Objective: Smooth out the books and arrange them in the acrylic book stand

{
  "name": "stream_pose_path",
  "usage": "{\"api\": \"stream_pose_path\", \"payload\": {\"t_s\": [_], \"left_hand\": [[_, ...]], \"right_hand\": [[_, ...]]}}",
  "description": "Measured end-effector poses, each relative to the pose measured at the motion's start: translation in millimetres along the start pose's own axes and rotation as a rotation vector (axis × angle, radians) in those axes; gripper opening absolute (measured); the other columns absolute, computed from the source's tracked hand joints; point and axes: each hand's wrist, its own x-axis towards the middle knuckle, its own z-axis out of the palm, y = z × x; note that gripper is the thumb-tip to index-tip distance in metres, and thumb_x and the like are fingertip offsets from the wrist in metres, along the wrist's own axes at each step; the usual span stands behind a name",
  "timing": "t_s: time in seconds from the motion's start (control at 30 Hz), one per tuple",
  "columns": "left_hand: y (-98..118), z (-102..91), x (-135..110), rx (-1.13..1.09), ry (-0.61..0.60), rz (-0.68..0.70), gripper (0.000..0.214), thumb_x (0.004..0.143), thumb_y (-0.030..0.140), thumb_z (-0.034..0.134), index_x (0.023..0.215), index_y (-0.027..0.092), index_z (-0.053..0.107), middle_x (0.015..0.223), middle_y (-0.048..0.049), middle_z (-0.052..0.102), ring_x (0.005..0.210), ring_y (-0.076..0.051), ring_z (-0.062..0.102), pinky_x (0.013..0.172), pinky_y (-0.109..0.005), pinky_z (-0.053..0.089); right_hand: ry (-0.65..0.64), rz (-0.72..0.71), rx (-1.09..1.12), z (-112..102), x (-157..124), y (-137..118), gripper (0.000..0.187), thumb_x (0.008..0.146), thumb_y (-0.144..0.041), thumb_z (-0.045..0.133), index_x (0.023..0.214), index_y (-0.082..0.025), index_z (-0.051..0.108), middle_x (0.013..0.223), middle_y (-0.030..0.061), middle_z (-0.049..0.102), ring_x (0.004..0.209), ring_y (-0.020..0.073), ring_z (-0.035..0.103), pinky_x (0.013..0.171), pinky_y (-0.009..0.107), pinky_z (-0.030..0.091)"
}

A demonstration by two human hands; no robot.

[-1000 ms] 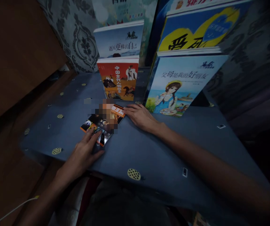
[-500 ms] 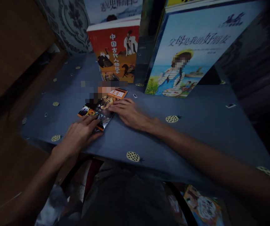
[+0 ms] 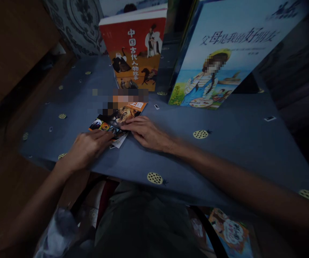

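Note:
A small book [image 3: 124, 116] with a lion, a panda and orange bands on its cover lies at an angle on the cloth-covered table. My left hand [image 3: 91, 145] is closed at the near edge of the book, fingers over the cover and thumb hidden. At that edge the cover is raised, and a white page corner shows beneath it. My right hand [image 3: 147, 134] rests on the right side of the cover, fingers stretched out and lying flat. Part of the book's far end is blurred by pixel blocks.
Behind the book stand a red-and-orange book [image 3: 136, 53] and, to the right, a large light-blue book [image 3: 221, 61]. The blue tablecloth [image 3: 176, 168] has pineapple prints. Below the front edge, another colourful book [image 3: 232, 233] lies low on the right.
The near edge of the cover has lifted under my left hand, baring a white page corner. My left hand's fingers have closed in. My right hand stays on the cover.

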Motion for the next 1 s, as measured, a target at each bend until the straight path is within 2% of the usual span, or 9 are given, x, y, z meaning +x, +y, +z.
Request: {"api": "stream_pose_path", "payload": {"t_s": [0.1, 0.2, 0.33, 0.43, 0.53, 0.67, 0.83, 1.0], "left_hand": [[-9, -5.8, 3, -0.1, -0.04, -0.035, 0.041, 0.108, 0.039, 0.04, 0.115, 0.018, 0.074, 0.099, -0.0088, 0.081, 0.086, -0.022, 0.077, 0.072, -0.031, 0.059], [-14, -11.3, 5, -0.183, -0.079, -0.04, 0.04, 0.108, 0.041, 0.043, 0.118, 0.018, 0.074, 0.105, -0.0084, 0.081, 0.092, -0.022, 0.077, 0.08, -0.031, 0.058], [-15, -11.5, 3, -0.137, -0.104, 0.032, 0.034, 0.107, 0.034, 0.045, 0.124, 0.018, 0.07, 0.112, -0.0089, 0.079, 0.098, -0.022, 0.075, 0.081, -0.031, 0.056], [-12, -4.9, -1, -0.01, -0.067, 0.063, 0.032, 0.104, 0.025, 0.046, 0.126, 0.02, 0.069, 0.118, -0.0088, 0.077, 0.101, -0.023, 0.073, 0.073, -0.03, 0.056], [-9, 2.3, -3, 0.05, -0.015, 0.045, 0.03, 0.103, 0.027, 0.049, 0.124, 0.023, 0.07, 0.114, -0.0073, 0.078, 0.096, -0.021, 0.073, 0.072, -0.029, 0.055], [-7, 4.8, 0, -0.029, 0.065, -0.007, 0.029, 0.104, 0.036, 0.05, 0.112, 0.021, 0.074, 0.101, -0.0064, 0.079, 0.088, -0.019, 0.073, 0.074, -0.029, 0.055], [-3, 3.9, 4, -0.109, 0.13, -0.09, 0.037, 0.107, 0.039, 0.046, 0.104, 0.018, 0.076, 0.089, -0.007, 0.078, 0.08, -0.019, 0.072, 0.071, -0.028, 0.054], [1, 6.6, 0, -0.104, 0.087, -0.078, 0.035, 0.103, 0.046, 0.052, 0.103, 0.02, 0.076, 0.1, -0.0072, 0.08, 0.089, -0.021, 0.073, 0.077, -0.032, 0.056]], "right_hand": [[0.018, -0.007, 0.001, 0, 0, 0, 0.044, 0.093, -0.006, 0.05, 0.13, -0.02, 0.069, 0.126, 0.0116, 0.074, 0.126, 0.026, 0.063, 0.106, 0.05, 0.048], [0.033, -0.024, -0.003, 0, 0, 0, 0.04, 0.093, -0.008, 0.051, 0.127, -0.018, 0.071, 0.124, 0.0125, 0.075, 0.125, 0.0257, 0.064, 0.107, 0.048, 0.048], [0.033, -0.024, -0.004, 0, 0, -1, 0.036, 0.095, -0.01, 0.052, 0.125, -0.017, 0.072, 0.124, 0.0128, 0.075, 0.124, 0.0257, 0.064, 0.107, 0.048, 0.048], [0.028, -0.009, 0.003, 0, 0, -1, 0.037, 0.094, -0.009, 0.053, 0.125, -0.018, 0.072, 0.125, 0.0128, 0.074, 0.126, 0.0256, 0.064, 0.107, 0.048, 0.047], [0.01, 0.015, 0.016, 0, 1, -1, 0.038, 0.093, -0.009, 0.054, 0.124, -0.022, 0.072, 0.127, 0.0101, 0.074, 0.127, 0.0251, 0.063, 0.108, 0.049, 0.046], [0.012, 0.024, 0.029, 0, 1, 1, 0.038, 0.093, -0.01, 0.056, 0.125, -0.024, 0.073, 0.127, 0.0102, 0.074, 0.126, 0.0255, 0.063, 0.108, 0.05, 0.047], [0.001, 0.02, 0.025, 0, 2, 2, 0.035, 0.095, -0.012, 0.055, 0.124, -0.022, 0.073, 0.125, 0.0112, 0.075, 0.126, 0.0253, 0.063, 0.108, 0.049, 0.048], [-0.002, 0.035, 0.023, -1, 2, 0, 0.035, 0.094, -0.011, 0.055, 0.121, -0.023, 0.074, 0.126, 0.0101, 0.075, 0.127, 0.0255, 0.063, 0.108, 0.051, 0.047]]}}
